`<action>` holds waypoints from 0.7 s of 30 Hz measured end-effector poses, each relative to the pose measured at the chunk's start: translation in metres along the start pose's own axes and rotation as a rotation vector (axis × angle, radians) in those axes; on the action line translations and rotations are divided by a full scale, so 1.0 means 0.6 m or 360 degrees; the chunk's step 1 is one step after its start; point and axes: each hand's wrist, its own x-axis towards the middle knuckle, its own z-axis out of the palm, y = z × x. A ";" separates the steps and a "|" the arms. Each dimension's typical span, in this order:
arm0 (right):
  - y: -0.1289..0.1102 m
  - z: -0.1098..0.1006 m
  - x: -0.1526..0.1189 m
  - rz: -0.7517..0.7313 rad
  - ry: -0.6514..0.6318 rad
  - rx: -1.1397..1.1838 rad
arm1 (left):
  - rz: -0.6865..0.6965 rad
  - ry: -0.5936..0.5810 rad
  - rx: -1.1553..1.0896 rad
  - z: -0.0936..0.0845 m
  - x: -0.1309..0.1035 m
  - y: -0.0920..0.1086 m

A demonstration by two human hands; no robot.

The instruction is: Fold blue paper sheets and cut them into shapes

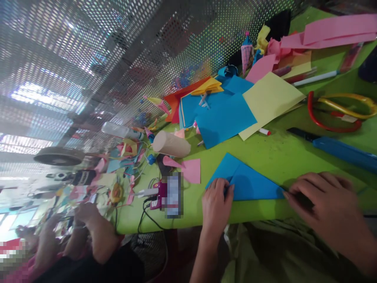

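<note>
A folded sheet of blue paper point(253, 182) lies on the green table in front of me, with a crease line running across it and a pointed corner at the right. My left hand point(217, 202) rests on its left side, fingers curled and thumb pressing the paper. At the pointed right corner, my right hand point(326, 208) pinches the tip between thumb and fingers. Beyond the right hand lies a blue box cutter point(347, 151). Flat blue sheets point(225, 120) and pale yellow sheets point(271, 102) are farther back.
Red-and-yellow-handled scissors point(335, 124), a marker point(316, 78) and pink paper strips point(338, 31) lie at the right. Leftward are a pale cylinder point(171, 144), a pink paper piece point(191, 171) and a blurred phone point(173, 196) with cables. Another person's arms point(98, 232) work farther left.
</note>
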 end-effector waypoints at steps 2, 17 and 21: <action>0.000 0.001 0.000 0.0008 -0.0006 -0.0008 | 0.0007 0.0002 0.0012 0.000 0.001 0.000; 0.001 0.003 0.003 -0.0029 0.0047 -0.0051 | 0.0006 -0.0019 0.0008 0.000 0.004 0.000; 0.002 0.004 0.002 -0.0013 0.0047 -0.0047 | 0.0008 -0.0015 0.0015 -0.001 0.004 0.001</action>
